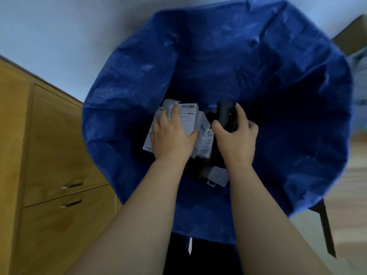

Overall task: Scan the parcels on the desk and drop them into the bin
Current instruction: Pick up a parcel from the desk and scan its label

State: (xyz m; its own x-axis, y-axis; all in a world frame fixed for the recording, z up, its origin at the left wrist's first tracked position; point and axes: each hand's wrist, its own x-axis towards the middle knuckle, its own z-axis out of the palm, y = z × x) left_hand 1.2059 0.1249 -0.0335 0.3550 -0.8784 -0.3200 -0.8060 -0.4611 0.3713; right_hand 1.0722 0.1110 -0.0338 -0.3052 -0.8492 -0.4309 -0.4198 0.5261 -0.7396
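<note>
My left hand (pixel 172 135) grips a white labelled parcel (pixel 187 120) over the blue bin (pixel 127 80), above more parcels (pixel 205 142) lying at its bottom. My right hand (pixel 236 135) is curled around a black device (pixel 226 116), probably the scanner. A wooden cabinet (pixel 49 155) stands left.

bin (pixel 127 80) blue | parcel (pixel 188 118) white, black barcode | scanner (pixel 225 116) black | cabinet (pixel 59 139) tan wood
</note>
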